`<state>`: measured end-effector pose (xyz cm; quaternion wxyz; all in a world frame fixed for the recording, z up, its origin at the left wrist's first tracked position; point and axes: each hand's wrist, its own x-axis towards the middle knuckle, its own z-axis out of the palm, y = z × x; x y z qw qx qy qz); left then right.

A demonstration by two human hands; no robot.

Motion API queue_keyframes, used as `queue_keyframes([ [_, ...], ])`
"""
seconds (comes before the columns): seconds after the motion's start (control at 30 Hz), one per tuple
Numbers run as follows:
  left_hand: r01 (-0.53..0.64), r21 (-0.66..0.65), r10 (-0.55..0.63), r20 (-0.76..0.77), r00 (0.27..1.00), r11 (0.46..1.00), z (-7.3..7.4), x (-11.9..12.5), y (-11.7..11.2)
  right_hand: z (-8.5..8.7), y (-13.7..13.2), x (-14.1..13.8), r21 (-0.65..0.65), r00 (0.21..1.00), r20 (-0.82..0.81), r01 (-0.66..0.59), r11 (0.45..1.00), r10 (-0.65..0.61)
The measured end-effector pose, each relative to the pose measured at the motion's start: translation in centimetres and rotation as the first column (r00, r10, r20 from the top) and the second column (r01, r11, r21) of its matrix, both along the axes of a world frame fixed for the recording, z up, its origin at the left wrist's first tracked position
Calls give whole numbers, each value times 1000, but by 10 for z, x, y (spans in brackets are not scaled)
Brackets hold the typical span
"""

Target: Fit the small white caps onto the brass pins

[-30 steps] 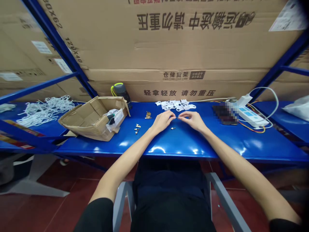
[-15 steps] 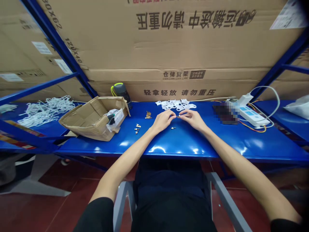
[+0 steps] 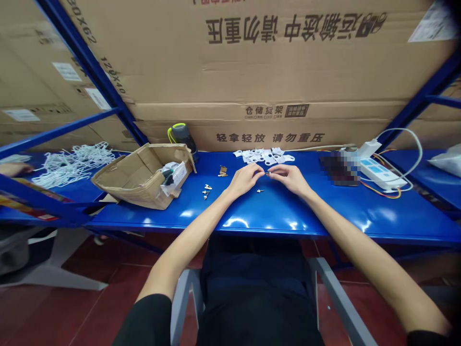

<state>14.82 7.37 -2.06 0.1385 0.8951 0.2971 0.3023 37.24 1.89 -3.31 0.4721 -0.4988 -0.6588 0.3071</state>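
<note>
My left hand [image 3: 247, 179] and my right hand [image 3: 290, 178] meet fingertip to fingertip above the blue table [image 3: 281, 211]. Between them they pinch a small thin part [image 3: 267, 173], dark with a bit of white; its exact kind is too small to make out. Just below the fingers lies a small white piece with a metal pin [image 3: 260, 191]. Behind my hands is a pile of flat white plastic pieces with round holes [image 3: 264, 156]. Left of my left hand sit small brass-coloured pieces [image 3: 223, 171] and several more small white pin pieces [image 3: 206, 192].
An open cardboard box [image 3: 133, 185] stands to the left, a dark bottle [image 3: 187, 137] behind it. At right are a blurred dark object [image 3: 340, 169] and a white power strip [image 3: 382, 174] with cables. White hooks [image 3: 72, 163] and another person's hand [image 3: 16, 169] are far left.
Another person's hand has come into view at the far left beside the white hooks. My hands keep their pinch on the small part; the view has shifted slightly.
</note>
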Motion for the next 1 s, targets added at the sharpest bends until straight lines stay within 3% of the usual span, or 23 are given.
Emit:
queue_keyframes([
  [0.4, 3, 16, -2, -12, 1000, 1000, 1, 0, 0, 1, -1, -1, 15, 1000, 9, -13, 1000, 13],
  [0.67, 32, 34, -31, -22, 999, 999, 0, 0, 0, 5, -6, -4, 90, 988, 156, 3, 996, -17],
  [1.0, 1, 40, -1, -15, 1000, 999, 1, 0, -1, 5, -2, 0, 159, 961, 242, 99, 982, -136],
])
